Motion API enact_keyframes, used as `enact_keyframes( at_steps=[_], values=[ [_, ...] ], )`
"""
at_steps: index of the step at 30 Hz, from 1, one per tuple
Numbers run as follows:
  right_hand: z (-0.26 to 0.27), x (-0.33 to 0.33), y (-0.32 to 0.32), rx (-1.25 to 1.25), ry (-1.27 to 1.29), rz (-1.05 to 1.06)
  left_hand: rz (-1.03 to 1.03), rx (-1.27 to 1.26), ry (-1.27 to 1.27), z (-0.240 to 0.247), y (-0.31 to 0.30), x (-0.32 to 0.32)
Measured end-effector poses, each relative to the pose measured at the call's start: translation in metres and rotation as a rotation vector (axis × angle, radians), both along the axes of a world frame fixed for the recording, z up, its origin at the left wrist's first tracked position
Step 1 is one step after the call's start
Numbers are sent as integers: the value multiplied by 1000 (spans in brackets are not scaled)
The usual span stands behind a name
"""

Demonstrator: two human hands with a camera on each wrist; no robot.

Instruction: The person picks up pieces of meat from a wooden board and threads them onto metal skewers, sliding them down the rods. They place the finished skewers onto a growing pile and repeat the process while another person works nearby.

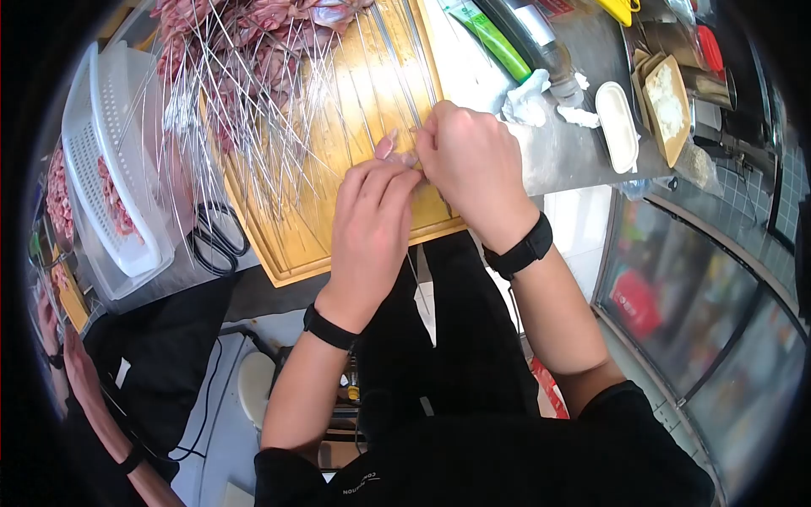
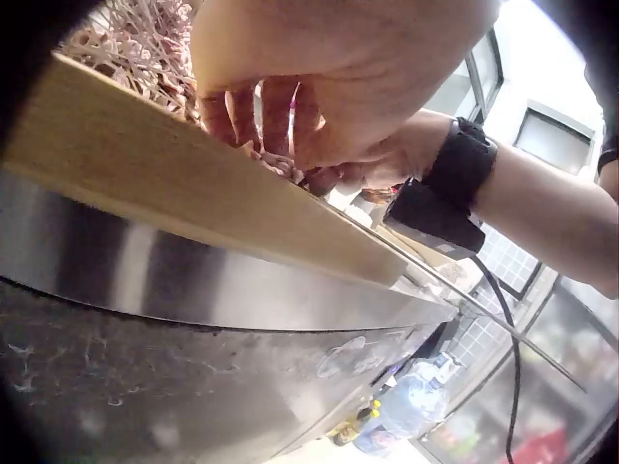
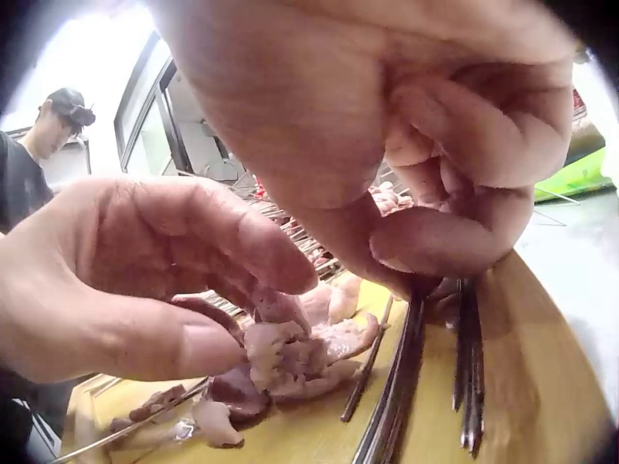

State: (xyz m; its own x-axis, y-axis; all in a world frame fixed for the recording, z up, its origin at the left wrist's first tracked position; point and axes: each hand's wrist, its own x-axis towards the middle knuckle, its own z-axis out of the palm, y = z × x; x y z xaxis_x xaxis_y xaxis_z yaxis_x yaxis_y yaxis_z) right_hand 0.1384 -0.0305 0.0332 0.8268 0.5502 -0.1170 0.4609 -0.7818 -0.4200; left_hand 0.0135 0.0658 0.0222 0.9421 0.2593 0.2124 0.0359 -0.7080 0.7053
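Observation:
My left hand [image 1: 372,211] pinches a piece of raw meat [image 3: 280,353] between thumb and fingers, low over the wooden board [image 1: 291,262]. A thin metal skewer [image 2: 464,295] runs from beside that meat out past the board's near edge. My right hand [image 1: 477,160] is close beside the left, its fingers curled and thumb drawn in. Its fingertips meet metal skewers [image 3: 392,396] lying along the board; how many it grips I cannot tell. More scraps of meat lie on the board below the left hand.
A heap of meat [image 1: 253,51] with many skewers covers the board's far left. Black-handled scissors [image 1: 218,241] and a white perforated basket [image 1: 93,160] stand left. On the right are a green tube [image 1: 494,42], crumpled tissue [image 1: 528,100] and a white oval dish [image 1: 617,127]. Another person [image 3: 34,145] is nearby.

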Motion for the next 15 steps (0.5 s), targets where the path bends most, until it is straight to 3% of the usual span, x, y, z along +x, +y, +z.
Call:
enact_keyframes(
  at_steps=[3,8,13,15],
  values=[
    [-4,-1,-3,37,-22,20,28,15,8,-2,0,2],
    [7,-4,-19,236,228,-91,96,70,-21,-7,-6,6],
    [-3,-12,-28,301,192,-136,143,59,-21,13,-10,-3],
    [-2,-15,-29,316,196,-143,212,-190,-13,23,-8,-19]
  ],
)
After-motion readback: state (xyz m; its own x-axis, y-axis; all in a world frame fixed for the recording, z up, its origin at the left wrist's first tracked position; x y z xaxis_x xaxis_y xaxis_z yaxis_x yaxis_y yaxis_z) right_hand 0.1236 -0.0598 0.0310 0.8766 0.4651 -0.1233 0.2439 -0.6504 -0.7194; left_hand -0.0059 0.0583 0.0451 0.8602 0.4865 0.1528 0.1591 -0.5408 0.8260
